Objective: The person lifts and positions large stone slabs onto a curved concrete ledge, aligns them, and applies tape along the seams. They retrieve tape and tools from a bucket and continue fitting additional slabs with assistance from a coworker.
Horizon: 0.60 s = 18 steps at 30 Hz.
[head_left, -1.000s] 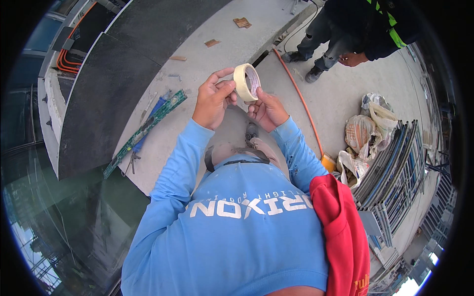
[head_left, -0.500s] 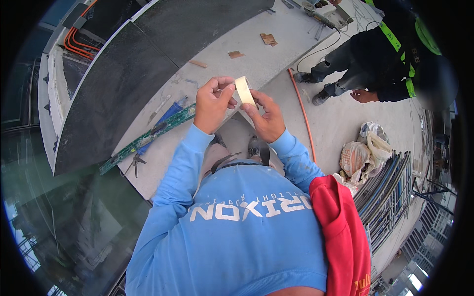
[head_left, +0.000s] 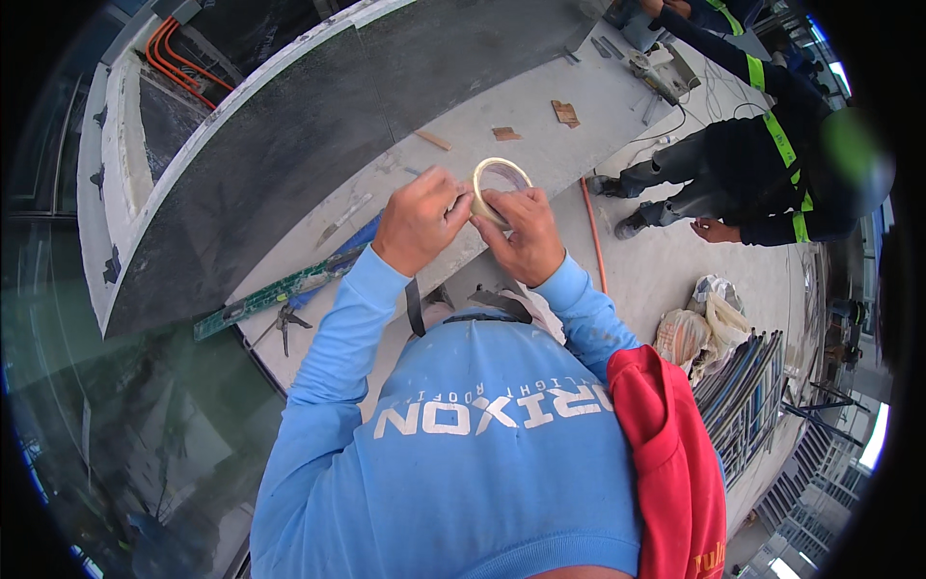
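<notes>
My right hand (head_left: 528,236) grips a cream roll of masking tape (head_left: 479,186) at its lower right side, thumb and fingers on the ring. With thumb and forefinger pinched together, my left hand (head_left: 419,224) meets the roll's left edge. Whether a loose tape end lies in that pinch is hidden by the fingers. The roll is tilted so that its round opening shows. Both hands are above the pale slab edge, in front of my body.
A long green level (head_left: 258,301), a blue tool (head_left: 359,237) and grey pliers (head_left: 285,322) lie on the pale slab at left. A dark curved panel (head_left: 260,145) stands behind. Co-workers (head_left: 738,154) are at right, near an orange hose (head_left: 593,236), plastic bags (head_left: 709,323) and stacked rods (head_left: 738,396).
The tape roll has turned, so its opening now shows instead of mainly its outer band. My left fingers have closed in against its edge. The view has shifted slightly.
</notes>
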Tool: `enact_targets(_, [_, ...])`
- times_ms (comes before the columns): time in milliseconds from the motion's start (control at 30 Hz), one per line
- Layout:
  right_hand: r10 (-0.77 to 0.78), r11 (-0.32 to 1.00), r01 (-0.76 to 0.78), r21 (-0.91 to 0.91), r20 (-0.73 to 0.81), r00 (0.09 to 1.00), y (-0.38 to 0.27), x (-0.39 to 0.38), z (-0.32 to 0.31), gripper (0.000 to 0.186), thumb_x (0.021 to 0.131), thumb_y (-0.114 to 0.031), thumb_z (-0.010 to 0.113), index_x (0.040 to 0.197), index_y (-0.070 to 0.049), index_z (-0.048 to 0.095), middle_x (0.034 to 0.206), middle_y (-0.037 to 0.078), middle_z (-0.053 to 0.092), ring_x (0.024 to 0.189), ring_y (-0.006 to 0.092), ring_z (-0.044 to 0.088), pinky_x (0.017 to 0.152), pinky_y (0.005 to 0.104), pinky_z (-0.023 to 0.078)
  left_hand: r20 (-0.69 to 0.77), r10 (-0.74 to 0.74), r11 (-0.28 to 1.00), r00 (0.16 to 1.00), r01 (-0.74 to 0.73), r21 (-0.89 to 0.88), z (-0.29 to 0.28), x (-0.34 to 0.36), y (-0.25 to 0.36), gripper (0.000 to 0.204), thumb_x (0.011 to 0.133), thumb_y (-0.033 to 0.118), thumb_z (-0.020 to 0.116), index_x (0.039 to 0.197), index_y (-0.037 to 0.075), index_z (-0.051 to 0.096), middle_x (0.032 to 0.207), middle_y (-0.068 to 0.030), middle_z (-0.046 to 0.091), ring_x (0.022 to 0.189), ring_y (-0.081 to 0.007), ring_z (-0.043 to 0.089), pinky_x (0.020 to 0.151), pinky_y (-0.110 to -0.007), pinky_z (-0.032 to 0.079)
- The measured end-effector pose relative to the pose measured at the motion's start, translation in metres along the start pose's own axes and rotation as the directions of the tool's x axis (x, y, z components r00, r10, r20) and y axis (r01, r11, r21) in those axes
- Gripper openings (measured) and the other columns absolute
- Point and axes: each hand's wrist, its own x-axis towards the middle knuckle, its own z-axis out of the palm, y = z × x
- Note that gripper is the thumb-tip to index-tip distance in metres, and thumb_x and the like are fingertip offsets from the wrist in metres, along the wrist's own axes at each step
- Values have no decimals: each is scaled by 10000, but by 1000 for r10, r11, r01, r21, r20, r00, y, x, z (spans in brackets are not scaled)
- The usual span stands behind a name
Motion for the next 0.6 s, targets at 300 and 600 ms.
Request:
enact_targets(300, [-81, 996, 84, -19, 123, 989, 10, 25, 13, 241, 852, -116, 765, 1058, -47, 662, 812, 108, 657, 761, 310, 625, 835, 428, 422, 71, 71, 990, 995, -79, 118, -11, 12, -29, 124, 800, 4, 735, 882, 9, 643, 872, -124, 638, 708, -325, 659, 610, -393, 529])
enact_targets(600, [-30, 969, 8, 246, 85, 996, 54, 71, 14, 325, 855, -121, 784, 1137, 10, 690, 982, 172, 732, 803, 325, 651, 865, 397, 461, -38, -285, 947, 958, 276, -164, -14, 39, -51, 104, 827, -11, 680, 908, -46, 625, 885, -133, 628, 731, -186, 648, 649, -354, 540])
